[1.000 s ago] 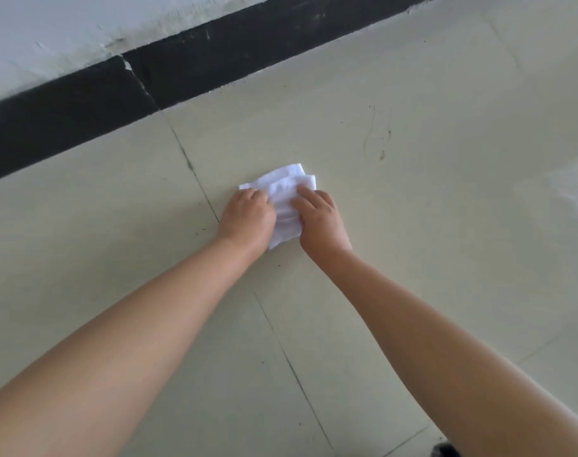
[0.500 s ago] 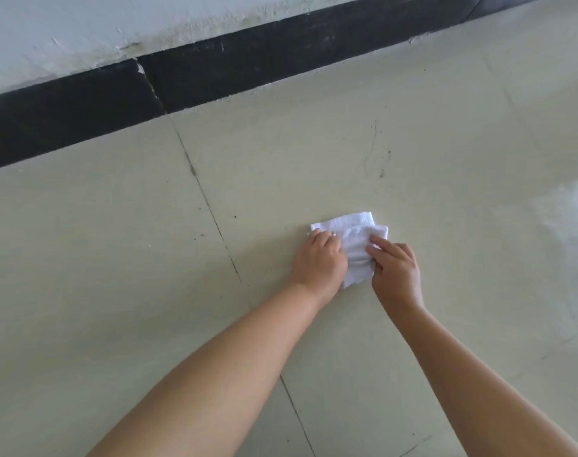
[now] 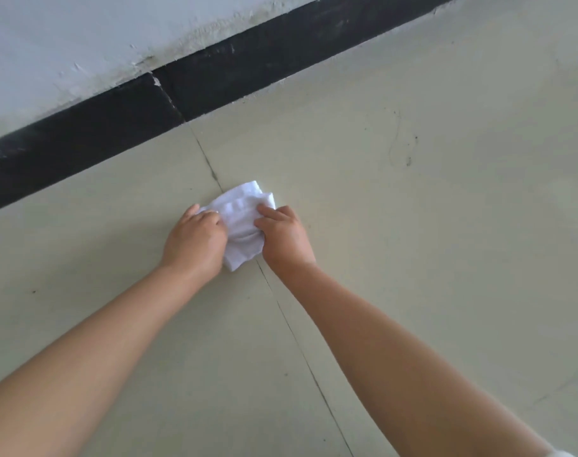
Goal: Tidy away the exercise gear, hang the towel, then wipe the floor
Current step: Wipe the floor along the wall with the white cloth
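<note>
An indoor room, likely in a home, is suggested by a pale tiled floor with thin grout lines, edged by a black skirting board below a scuffed, flaking white painted wall.

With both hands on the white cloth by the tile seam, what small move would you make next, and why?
Probably push the white cloth forward and to the right, toward the dark scuff marks. The left hand and right hand both grip it against the floor on the tile seam, and those marks lie unwiped beyond it.
</note>
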A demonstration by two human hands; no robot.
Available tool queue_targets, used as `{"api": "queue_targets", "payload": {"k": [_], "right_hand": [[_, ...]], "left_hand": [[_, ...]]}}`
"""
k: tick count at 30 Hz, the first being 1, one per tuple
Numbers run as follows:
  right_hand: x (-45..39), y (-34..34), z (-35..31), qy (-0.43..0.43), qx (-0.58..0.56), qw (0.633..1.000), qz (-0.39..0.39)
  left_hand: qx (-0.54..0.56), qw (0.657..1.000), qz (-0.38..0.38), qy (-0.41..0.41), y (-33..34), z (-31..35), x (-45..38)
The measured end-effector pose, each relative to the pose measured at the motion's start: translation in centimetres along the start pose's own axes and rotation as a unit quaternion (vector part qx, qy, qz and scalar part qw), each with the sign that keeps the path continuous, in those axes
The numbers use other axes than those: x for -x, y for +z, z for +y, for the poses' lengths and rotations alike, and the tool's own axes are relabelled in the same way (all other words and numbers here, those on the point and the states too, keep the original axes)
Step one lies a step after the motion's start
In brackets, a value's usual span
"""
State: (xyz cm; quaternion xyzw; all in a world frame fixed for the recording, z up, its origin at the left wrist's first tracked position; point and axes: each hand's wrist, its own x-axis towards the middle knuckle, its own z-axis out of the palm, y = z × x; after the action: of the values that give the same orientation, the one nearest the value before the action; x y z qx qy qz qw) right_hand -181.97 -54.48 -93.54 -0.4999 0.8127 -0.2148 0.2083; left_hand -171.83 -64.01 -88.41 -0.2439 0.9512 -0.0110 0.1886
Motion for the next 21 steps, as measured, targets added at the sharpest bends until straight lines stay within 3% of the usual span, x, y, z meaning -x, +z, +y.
{"api": "queue_targets", "payload": {"k": [2, 5, 8, 14, 21], "right_hand": [[1.2, 0.5, -0.7, -0.013, 0.004, 1.000, 0.009], [3.9, -0.7, 0.3, -0.044, -0.020, 0.998, 0.038], [7.6, -2.2, 2.9, -0.069, 0.012, 0.997, 0.029], [10.8, -2.8, 5.3, -0.118, 0.033, 0.992, 0.032], [3.1, 0.9, -0.5, -0.211, 0.033, 0.977, 0.023]], "left_hand": [[0.035, 0.999, 0.032, -0.005, 1.1, 0.2, 1.8], [0.141, 0.989, 0.007, -0.047, 1.6, 2.4, 3.1], [0.146, 0.987, 0.067, 0.029, 2.7, 5.7, 3.7], [0.186, 0.976, 0.060, 0.094, 3.4, 8.6, 5.4], [0.106, 0.986, 0.125, -0.041, 4.2, -0.1, 4.8]]}}
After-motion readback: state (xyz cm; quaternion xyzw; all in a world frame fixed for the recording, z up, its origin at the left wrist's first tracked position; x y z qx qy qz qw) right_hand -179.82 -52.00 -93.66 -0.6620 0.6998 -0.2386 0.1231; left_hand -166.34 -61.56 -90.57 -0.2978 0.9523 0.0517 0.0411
